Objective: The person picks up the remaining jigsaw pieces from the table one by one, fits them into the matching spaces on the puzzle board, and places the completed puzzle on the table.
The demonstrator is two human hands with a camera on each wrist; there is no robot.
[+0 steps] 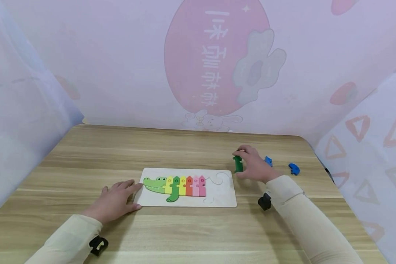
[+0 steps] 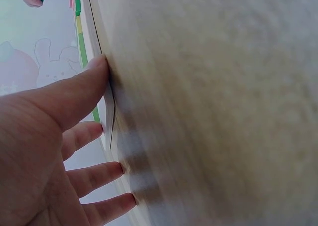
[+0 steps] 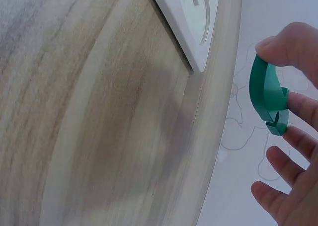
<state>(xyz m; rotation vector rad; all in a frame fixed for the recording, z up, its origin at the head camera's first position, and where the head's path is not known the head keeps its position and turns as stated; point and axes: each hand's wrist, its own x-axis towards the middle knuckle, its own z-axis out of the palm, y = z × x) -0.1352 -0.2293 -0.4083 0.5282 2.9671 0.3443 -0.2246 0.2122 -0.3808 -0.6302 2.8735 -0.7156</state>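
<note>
One green piece held; maybe two blues.

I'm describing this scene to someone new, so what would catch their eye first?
The bright crocodile on the pale board, in the middle of the wooden table, would probably draw the eye first. Next come the green piece in the right hand, just off the board's right end, and two blue pieces farther right. Behind, a large pink oval with white writing stands out on the backdrop.
</note>
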